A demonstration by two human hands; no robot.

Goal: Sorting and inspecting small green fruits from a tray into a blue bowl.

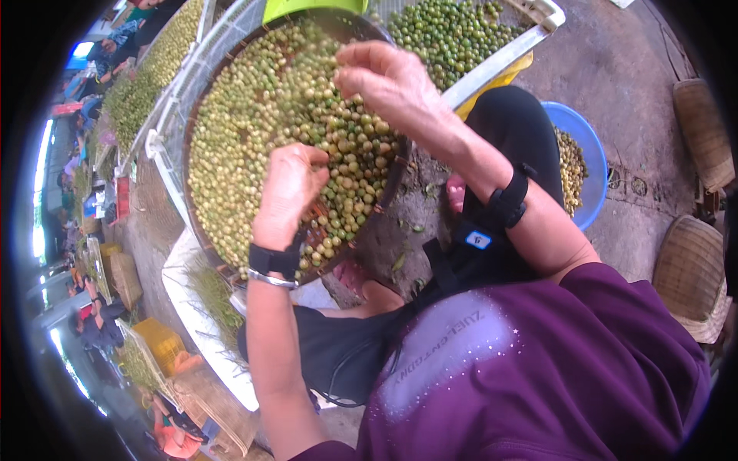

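Small round yellow-green fruits [238, 154] cover a large round shallow basket [189, 165] with a dark rim. Over its near middle, my left hand [290, 188] has its fingers curled inward above the larger fruits [350, 146]; whatever they may hold is hidden. My right hand [392, 81] is raised over the basket's far right part, thumb and fingers apart, with nothing visible between them. Just left of its fingertips there is a blurred patch of fruits, smeared as if moving. Both wrists wear black bands.
Darker green fruits [453, 38] lie on a white-framed rack beyond the basket, near a lime-green container [315, 9]. Right of my knee stands a blue basin [593, 169] with fruits. Woven baskets [692, 265] stand far right. Other people and yellow crates [159, 346] appear at left.
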